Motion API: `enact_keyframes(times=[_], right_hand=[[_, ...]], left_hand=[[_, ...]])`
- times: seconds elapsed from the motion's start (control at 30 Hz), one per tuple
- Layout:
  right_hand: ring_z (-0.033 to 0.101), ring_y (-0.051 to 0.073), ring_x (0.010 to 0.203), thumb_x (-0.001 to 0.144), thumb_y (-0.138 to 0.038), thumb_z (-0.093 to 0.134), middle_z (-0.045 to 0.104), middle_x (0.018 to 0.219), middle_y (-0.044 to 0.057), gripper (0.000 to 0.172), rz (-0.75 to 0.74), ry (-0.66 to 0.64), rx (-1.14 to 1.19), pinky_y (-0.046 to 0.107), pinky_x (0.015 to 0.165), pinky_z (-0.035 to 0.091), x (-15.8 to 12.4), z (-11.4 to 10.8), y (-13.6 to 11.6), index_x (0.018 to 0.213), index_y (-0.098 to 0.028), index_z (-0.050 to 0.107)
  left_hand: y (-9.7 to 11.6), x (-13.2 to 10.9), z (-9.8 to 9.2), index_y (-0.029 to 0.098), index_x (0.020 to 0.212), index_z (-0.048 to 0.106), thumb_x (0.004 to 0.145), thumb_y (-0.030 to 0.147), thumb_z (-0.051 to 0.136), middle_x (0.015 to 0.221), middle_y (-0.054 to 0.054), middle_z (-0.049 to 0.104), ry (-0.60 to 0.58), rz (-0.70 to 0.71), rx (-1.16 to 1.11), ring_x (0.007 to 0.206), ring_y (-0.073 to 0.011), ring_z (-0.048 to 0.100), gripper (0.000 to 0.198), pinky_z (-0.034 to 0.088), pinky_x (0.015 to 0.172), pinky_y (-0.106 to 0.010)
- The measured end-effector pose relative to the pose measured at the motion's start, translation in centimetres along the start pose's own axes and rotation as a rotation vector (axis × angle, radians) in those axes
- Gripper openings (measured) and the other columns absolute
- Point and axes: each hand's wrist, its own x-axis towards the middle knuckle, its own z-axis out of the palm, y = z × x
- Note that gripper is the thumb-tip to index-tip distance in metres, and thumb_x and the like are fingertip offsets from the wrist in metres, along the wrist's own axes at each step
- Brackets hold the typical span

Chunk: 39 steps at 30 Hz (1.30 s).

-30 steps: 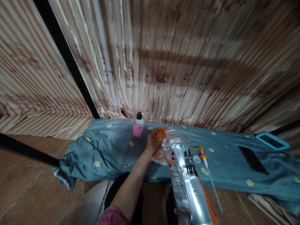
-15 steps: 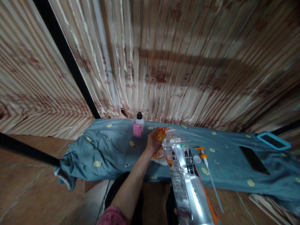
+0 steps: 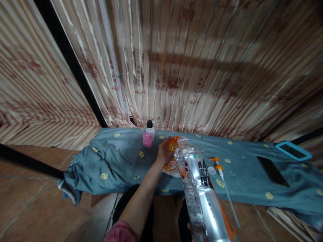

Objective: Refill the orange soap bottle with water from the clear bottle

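My left hand (image 3: pixel 165 151) is closed round the upper part of an orange bottle (image 3: pixel 171 166), whose see-through orange top shows beside the fingers. A large clear plastic bottle (image 3: pixel 202 188) with a silver and orange label lies tilted, its mouth against or very close to the orange bottle's top. Only a sliver of my right hand (image 3: pixel 188 226) shows, holding the large bottle low down; the rest of it is hidden behind. To the right lies an orange pump head (image 3: pixel 219 167) with a long tube, beside a small white round cap (image 3: pixel 211 170).
A small bottle with a pink label and black cap (image 3: pixel 148 134) stands at the back left of the cloth-covered bench (image 3: pixel 121 171). A dark phone (image 3: pixel 272 171) and a blue-framed device (image 3: pixel 294 151) lie at the right. A curtain (image 3: pixel 171 67) hangs behind.
Almost nothing differs. The whole view has shifted very slightly, while both hands and the two bottles keep their places relative to each other.
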Motion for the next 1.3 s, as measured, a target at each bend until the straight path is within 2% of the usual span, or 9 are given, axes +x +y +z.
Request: enact_keyframes(times=[0.2, 0.3, 0.43, 0.53, 0.7, 0.9, 1.03, 1.17, 1.3], right_hand=[[0.072, 0.042, 0.073, 0.055, -0.052, 0.076, 0.073, 0.112, 0.013, 0.085, -0.044, 0.007, 0.009, 0.046, 0.037, 0.056, -0.39, 0.17, -0.45, 0.134, -0.031, 0.053], [0.071, 0.041, 0.068, 0.054, -0.051, 0.076, 0.074, 0.109, 0.015, 0.086, -0.017, -0.02, 0.005, 0.046, 0.033, 0.053, -0.33, 0.34, -0.54, 0.134, -0.031, 0.053], [0.068, 0.036, 0.049, 0.054, -0.053, 0.074, 0.077, 0.092, 0.013, 0.079, 0.066, -0.087, -0.013, 0.045, 0.029, 0.051, -0.32, 0.5, -0.71, 0.128, -0.032, 0.059], [0.066, 0.034, 0.044, 0.054, -0.053, 0.073, 0.078, 0.087, 0.012, 0.076, 0.111, -0.122, -0.023, 0.045, 0.028, 0.05, -0.4, 0.64, -0.93, 0.126, -0.032, 0.061], [0.067, 0.033, 0.046, 0.057, -0.048, 0.072, 0.078, 0.093, 0.012, 0.074, 0.126, -0.116, -0.024, 0.041, 0.029, 0.05, -0.68, 0.88, -1.05, 0.128, -0.034, 0.058], [0.071, 0.038, 0.059, 0.055, -0.049, 0.075, 0.076, 0.103, 0.013, 0.084, 0.06, -0.035, -0.005, 0.039, 0.027, 0.048, -0.72, 0.52, -0.83, 0.134, -0.032, 0.052], [0.071, 0.036, 0.057, 0.053, -0.048, 0.077, 0.078, 0.092, 0.01, 0.083, 0.07, -0.018, -0.004, 0.037, 0.029, 0.05, -0.42, 0.2, -0.7, 0.132, -0.033, 0.055], [0.069, 0.037, 0.053, 0.054, -0.057, 0.073, 0.078, 0.083, 0.011, 0.082, 0.141, -0.052, -0.006, 0.043, 0.03, 0.051, -0.31, 0.26, -0.46, 0.13, -0.028, 0.058], [0.066, 0.037, 0.044, 0.053, -0.064, 0.07, 0.074, 0.06, 0.009, 0.073, 0.206, -0.096, -0.002, 0.047, 0.032, 0.052, -0.45, 0.54, -0.44, 0.115, -0.026, 0.069]], left_hand=[[-0.18, 0.02, -0.02, 0.015, 0.099, 0.066, 0.06, 0.034, 0.081, 0.092, -0.008, 0.074, -0.034, 0.001, -0.034, 0.084, -0.0205, 0.069, 0.046, 0.055, 0.08, -0.031], [0.02, 0.0, -0.04, 0.015, 0.098, 0.066, 0.06, 0.034, 0.081, 0.091, -0.008, 0.073, -0.037, 0.007, -0.026, 0.084, -0.0208, 0.069, 0.045, 0.055, 0.08, -0.031], [0.34, -0.03, -0.04, 0.016, 0.096, 0.067, 0.059, 0.033, 0.082, 0.09, -0.006, 0.074, -0.031, -0.005, -0.011, 0.083, -0.0207, 0.07, 0.043, 0.055, 0.079, -0.03], [0.42, -0.03, -0.05, 0.016, 0.095, 0.067, 0.059, 0.033, 0.082, 0.091, -0.006, 0.074, -0.036, -0.014, -0.014, 0.084, -0.0207, 0.07, 0.043, 0.055, 0.079, -0.03], [0.3, -0.02, -0.11, 0.016, 0.098, 0.066, 0.061, 0.034, 0.08, 0.093, -0.007, 0.074, -0.043, -0.007, -0.036, 0.084, -0.0207, 0.07, 0.043, 0.055, 0.079, -0.031], [0.45, -0.08, -0.07, 0.016, 0.096, 0.067, 0.06, 0.034, 0.081, 0.091, -0.007, 0.074, -0.037, -0.014, -0.044, 0.083, -0.0209, 0.07, 0.043, 0.056, 0.079, -0.032], [0.49, -0.09, -0.05, 0.016, 0.095, 0.067, 0.059, 0.033, 0.082, 0.09, -0.007, 0.074, -0.037, -0.007, -0.035, 0.083, -0.0211, 0.07, 0.043, 0.056, 0.079, -0.032], [0.25, -0.03, -0.03, 0.016, 0.096, 0.066, 0.059, 0.034, 0.082, 0.091, -0.007, 0.074, -0.037, -0.007, -0.051, 0.083, -0.0213, 0.07, 0.043, 0.056, 0.08, -0.032], [0.13, -0.02, -0.06, 0.016, 0.098, 0.066, 0.059, 0.034, 0.081, 0.092, -0.007, 0.074, -0.035, -0.021, -0.018, 0.084, -0.0218, 0.07, 0.046, 0.055, 0.08, -0.033]])
